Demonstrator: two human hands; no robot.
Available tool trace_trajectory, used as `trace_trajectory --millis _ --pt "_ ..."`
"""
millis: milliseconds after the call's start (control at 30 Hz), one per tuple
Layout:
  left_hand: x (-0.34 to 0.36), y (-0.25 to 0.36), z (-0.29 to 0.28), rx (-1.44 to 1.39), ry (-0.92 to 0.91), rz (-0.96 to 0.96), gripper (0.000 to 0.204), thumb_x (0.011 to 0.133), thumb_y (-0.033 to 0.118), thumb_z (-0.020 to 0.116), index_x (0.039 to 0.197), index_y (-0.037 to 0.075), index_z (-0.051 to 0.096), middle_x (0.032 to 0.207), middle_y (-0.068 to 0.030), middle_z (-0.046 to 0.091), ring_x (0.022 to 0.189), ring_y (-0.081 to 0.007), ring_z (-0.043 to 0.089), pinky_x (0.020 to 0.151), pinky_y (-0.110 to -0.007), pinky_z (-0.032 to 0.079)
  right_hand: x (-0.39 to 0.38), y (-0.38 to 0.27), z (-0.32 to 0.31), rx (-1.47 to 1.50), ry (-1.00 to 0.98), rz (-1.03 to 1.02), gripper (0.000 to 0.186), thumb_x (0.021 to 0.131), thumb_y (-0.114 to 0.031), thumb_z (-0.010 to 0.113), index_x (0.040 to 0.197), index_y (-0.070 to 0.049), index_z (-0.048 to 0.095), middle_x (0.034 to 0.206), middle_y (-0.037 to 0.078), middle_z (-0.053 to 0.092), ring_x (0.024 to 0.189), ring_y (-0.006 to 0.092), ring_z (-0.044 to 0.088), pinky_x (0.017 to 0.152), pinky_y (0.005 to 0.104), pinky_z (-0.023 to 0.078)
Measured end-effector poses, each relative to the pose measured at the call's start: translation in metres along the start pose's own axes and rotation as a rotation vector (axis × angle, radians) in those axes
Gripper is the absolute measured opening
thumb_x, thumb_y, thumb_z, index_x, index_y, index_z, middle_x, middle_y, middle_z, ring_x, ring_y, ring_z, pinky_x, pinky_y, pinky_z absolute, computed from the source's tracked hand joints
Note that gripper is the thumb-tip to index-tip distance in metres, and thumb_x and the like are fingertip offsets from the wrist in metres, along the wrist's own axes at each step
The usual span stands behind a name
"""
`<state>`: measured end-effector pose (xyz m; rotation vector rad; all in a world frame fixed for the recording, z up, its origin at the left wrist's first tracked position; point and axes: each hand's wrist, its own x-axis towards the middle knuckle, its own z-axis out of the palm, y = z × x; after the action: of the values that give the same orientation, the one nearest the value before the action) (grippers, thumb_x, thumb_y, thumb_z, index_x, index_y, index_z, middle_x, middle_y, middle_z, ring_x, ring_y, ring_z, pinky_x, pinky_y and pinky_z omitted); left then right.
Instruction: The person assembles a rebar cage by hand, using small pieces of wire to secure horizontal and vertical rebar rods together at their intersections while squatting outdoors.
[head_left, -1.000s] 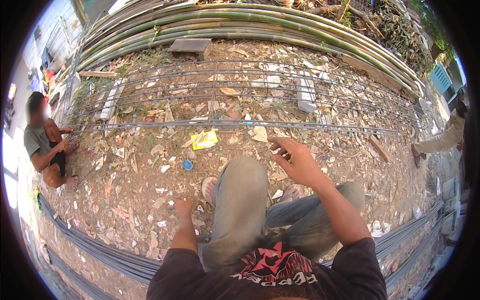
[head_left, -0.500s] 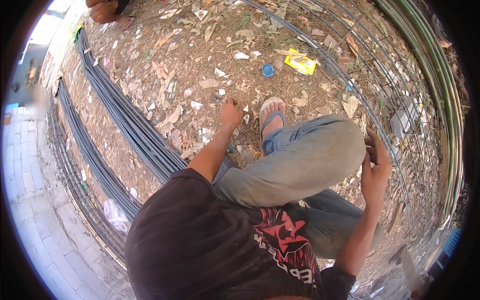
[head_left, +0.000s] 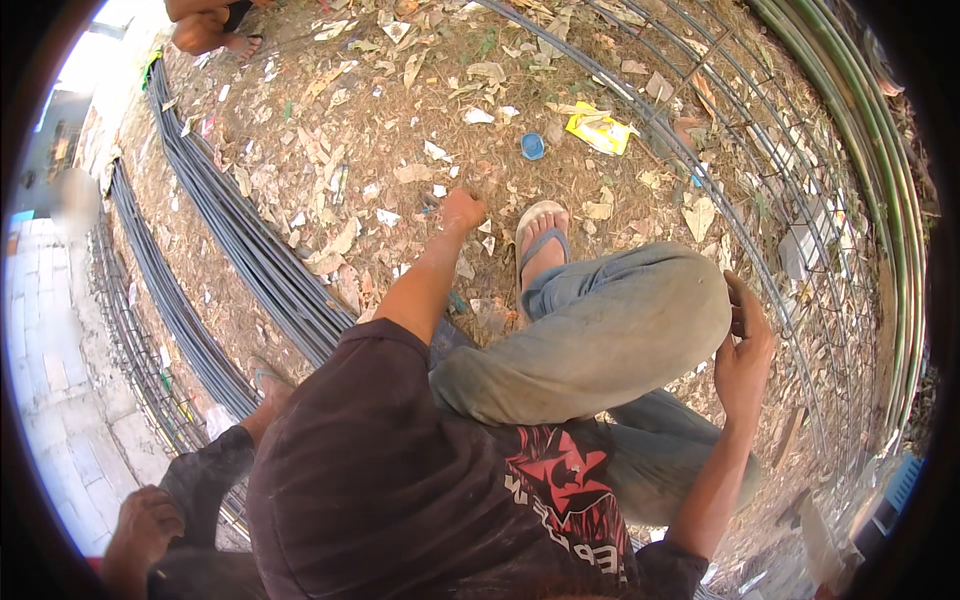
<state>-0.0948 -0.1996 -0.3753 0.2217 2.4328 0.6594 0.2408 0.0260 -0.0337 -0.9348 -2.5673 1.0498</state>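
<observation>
My left hand (head_left: pixel 463 209) is out over the littered ground, left of my sandaled foot (head_left: pixel 543 240). Its fingers are curled under and closed, and whatever is in them is hidden. Small white scraps and a small dark bit lie around it. At the right side of my bent knee (head_left: pixel 690 300), my right hand (head_left: pixel 745 350) has its fingers bent but apart, touching or close to the trouser leg. No object shows in it.
Long bundles of dark steel rods (head_left: pixel 230 220) lie to the left, beside paving (head_left: pixel 60 370). A steel bar cage (head_left: pixel 740 200) and green bamboo poles (head_left: pixel 905 220) curve along the right. A blue cap (head_left: pixel 532 146) and yellow wrapper (head_left: pixel 600 130) lie ahead. One person's hand (head_left: pixel 145 525) is at lower left; another person (head_left: pixel 205 30) squats far left.
My left hand has shifted slightly and turned, its fingers now more tucked under. A person's leg, foot and hand have come into view at lower left. My right hand stays by the knee.
</observation>
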Motion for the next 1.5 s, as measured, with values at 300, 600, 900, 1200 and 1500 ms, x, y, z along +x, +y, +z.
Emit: trace_trajectory --millis 300,600,900,1200,1500 --pt "-0.053 0.008 0.001 -0.029 0.307 0.214 0.023 0.088 0.026 0.061 0.097 0.006 0.068 0.090 -0.0203 0.068 0.086 -0.0401 0.064 0.075 -0.047 0.051 -0.003 -0.008 -0.006 0.001 0.020 -0.064 0.043 0.086 0.008 0.053 0.128 -0.002 0.056 0.104 0.018 0.065 0.085 0.0234 0.066 0.072 0.0344 0.054" --pt "-0.174 0.228 -0.153 -1.085 0.015 0.692 0.026 0.100 0.022 0.052 0.097 0.000 0.065 0.056 0.0066 0.036 0.048 -0.0021 0.029 0.043 -0.023 0.021 -0.013 -0.007 -0.017 0.240 0.077 0.059 0.042 0.088 -0.007 0.062 0.129 -0.005 0.056 0.105 0.013 0.067 0.092 0.0196 0.065 0.075 0.0321 0.053" --pt "-0.294 0.418 -0.195 -1.625 -1.334 0.670 0.019 0.103 0.022 0.043 0.107 0.006 0.051 0.060 0.0044 0.031 0.048 -0.0062 0.027 0.040 -0.022 0.020 -0.007 -0.014 -0.031 0.034 0.407 -0.176 0.077 0.077 -0.025 0.076 0.143 -0.007 0.040 0.139 0.019 0.047 0.134 0.0329 0.040 0.109 0.0443 0.035" --pt "-0.193 0.406 -0.166 -1.465 -0.926 0.590 0.023 0.104 0.019 0.040 0.111 0.001 0.053 0.062 0.0041 0.033 0.048 -0.0046 0.026 0.040 -0.020 0.021 -0.016 -0.019 -0.049 -0.061 0.041 -0.086 0.014 0.088 -0.016 0.062 0.093 -0.004 0.066 0.085 0.016 0.067 0.078 0.0363 0.064 0.069 0.0436 0.049" --pt "-0.189 0.395 -0.135 -0.660 -0.789 0.729 0.024 0.104 0.020 0.042 0.102 0.002 0.058 0.066 0.0026 0.050 0.053 -0.0043 0.043 0.043 -0.020 0.033 -0.004 -0.013 -0.079 -0.420 0.390 -0.327 0.011 0.081 -0.014 0.066 0.076 -0.005 0.066 0.078 0.010 0.060 0.084 0.0285 0.059 0.097 0.0453 0.044"
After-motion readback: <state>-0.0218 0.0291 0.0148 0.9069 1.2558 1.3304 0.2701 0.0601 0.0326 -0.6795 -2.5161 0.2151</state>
